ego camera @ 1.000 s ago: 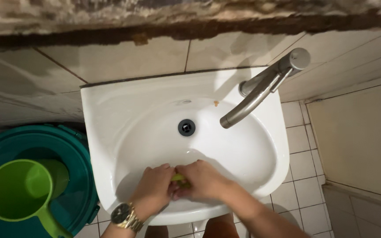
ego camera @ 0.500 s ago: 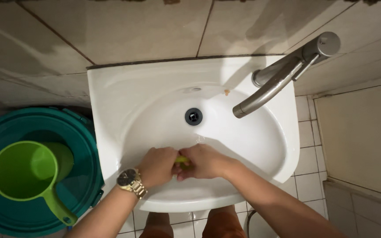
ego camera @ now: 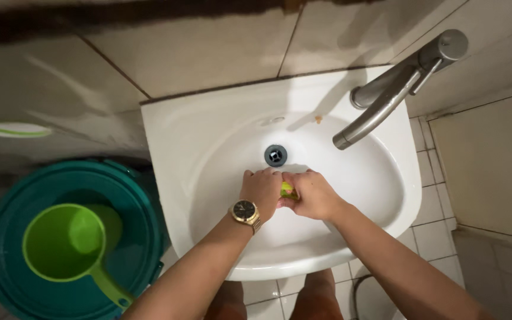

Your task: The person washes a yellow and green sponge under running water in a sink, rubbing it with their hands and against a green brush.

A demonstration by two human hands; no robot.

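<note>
A small yellow-green pad [ego camera: 287,190] sits low in the sink [ego camera: 208,124], just below the drain [ego camera: 275,155]; only a sliver shows, so its long axis cannot be told; it lies between the two hands, pressed from both sides; the left hand [ego camera: 262,188], with a gold watch [ego camera: 245,211] at the wrist, closes on it from the left; the right hand [ego camera: 314,194] grips it from the right, fingers curled; neither is nearer; the tap [ego camera: 386,98] reaches over from the upper right; a green scoop [ego camera: 66,243] rests in a teal bucket [ego camera: 7,261] well to the left.

A small yellow-green object [ego camera: 287,190], mostly hidden, sits pinched between both hands.
</note>
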